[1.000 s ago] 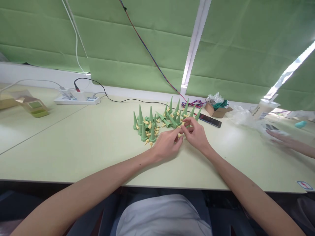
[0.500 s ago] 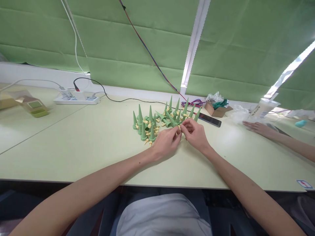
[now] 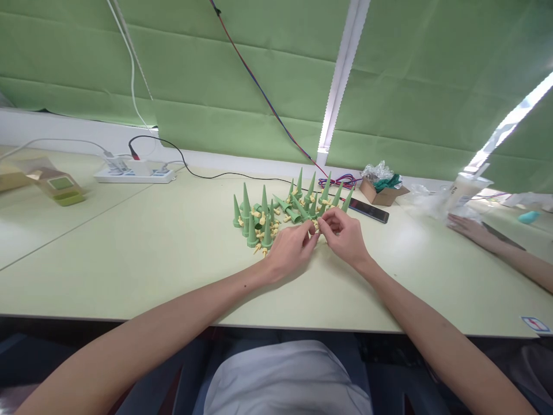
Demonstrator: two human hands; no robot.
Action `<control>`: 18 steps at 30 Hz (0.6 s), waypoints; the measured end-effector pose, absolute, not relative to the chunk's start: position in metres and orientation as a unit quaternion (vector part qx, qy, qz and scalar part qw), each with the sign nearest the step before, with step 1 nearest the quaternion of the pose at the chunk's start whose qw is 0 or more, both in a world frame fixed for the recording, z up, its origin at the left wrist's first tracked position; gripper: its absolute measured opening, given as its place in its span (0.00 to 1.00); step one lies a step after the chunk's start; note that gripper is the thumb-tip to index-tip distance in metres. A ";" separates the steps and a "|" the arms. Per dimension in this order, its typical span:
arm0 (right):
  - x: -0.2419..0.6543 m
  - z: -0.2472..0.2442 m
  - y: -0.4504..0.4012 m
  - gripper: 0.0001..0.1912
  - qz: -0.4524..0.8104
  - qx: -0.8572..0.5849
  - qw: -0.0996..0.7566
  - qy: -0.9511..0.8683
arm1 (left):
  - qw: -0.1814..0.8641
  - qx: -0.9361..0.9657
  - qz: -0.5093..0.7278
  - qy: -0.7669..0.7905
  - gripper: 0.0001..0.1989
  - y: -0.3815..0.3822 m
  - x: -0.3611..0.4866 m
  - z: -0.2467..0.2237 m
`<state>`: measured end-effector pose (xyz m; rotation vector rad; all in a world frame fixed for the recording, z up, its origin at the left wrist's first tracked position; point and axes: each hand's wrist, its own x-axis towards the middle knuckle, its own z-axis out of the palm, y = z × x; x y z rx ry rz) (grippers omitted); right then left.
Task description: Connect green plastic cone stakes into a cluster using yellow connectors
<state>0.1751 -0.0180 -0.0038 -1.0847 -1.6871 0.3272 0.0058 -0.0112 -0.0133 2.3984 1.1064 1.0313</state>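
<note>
My left hand (image 3: pixel 294 248) and my right hand (image 3: pixel 343 233) meet over the table just in front of a group of green plastic cones. Both are closed in a pinch, fingertips almost touching. Whatever lies between the fingertips is too small and too covered to name; bits of pale yellow show beside them. Green cones (image 3: pixel 266 231) stand upright to the left of my left hand, and more cones (image 3: pixel 325 189) stand behind my right hand. A few cones (image 3: pixel 292 214) lie on their sides in the middle. Small pale yellow pieces (image 3: pixel 262 219) are scattered among them.
A phone (image 3: pixel 368 210) lies right of the cones, near a small cardboard box (image 3: pixel 380 193) holding plastic and green stuff. Another person's hand (image 3: pixel 469 226) rests at the right beside a cup (image 3: pixel 466 189). A power strip (image 3: pixel 135 174) and an opened package (image 3: pixel 58 183) sit at left.
My two hands stay nearly in place, with only slight finger movement. The other person's hand has slid to the right.
</note>
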 end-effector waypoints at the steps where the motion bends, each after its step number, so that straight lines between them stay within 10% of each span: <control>1: 0.175 -0.004 -0.018 0.10 0.134 -0.453 0.529 -0.706 | 0.152 0.835 0.360 0.387 0.10 -0.012 0.006 -0.013; 18: 0.175 0.000 -0.019 0.08 0.131 -0.430 0.545 -0.708 | 0.151 0.831 0.382 0.376 0.10 -0.012 0.006 -0.013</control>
